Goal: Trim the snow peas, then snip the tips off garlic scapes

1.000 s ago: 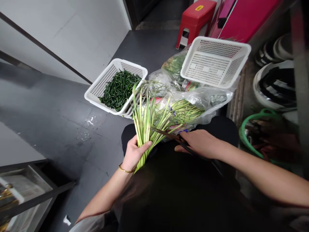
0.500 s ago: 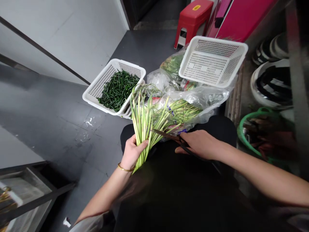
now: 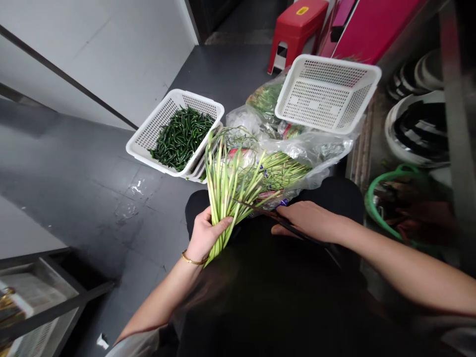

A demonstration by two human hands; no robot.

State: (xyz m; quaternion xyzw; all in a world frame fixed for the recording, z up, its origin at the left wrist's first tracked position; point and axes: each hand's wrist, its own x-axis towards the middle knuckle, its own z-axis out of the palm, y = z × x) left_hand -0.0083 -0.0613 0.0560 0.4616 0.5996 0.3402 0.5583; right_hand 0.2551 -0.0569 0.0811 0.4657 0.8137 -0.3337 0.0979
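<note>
A bunch of garlic scapes (image 3: 223,183), long pale-green stems with thin curling tips, stands fanned out in my left hand (image 3: 208,232), which is closed around its lower part. My right hand (image 3: 307,219) grips a pair of dark scissors (image 3: 256,207). Their blades point left and lie against the stems just above my left thumb; whether they are apart I cannot tell. Beyond the bunch, more scapes (image 3: 284,171) lie in a clear plastic bag (image 3: 327,148) in front of my knees.
A white basket (image 3: 139,144) of green chillies (image 3: 182,139) stands front left. Another white basket (image 3: 316,101), with nothing in it, rests on the bags. Behind it is a red stool (image 3: 297,25). A green-rimmed basket (image 3: 374,208) sits at right, a metal rack (image 3: 74,302) lower left.
The bunch has shifted slightly right and its stems are spread a little differently. The scissors have stayed nearly in place against the stems, their blades now looking thinner.
</note>
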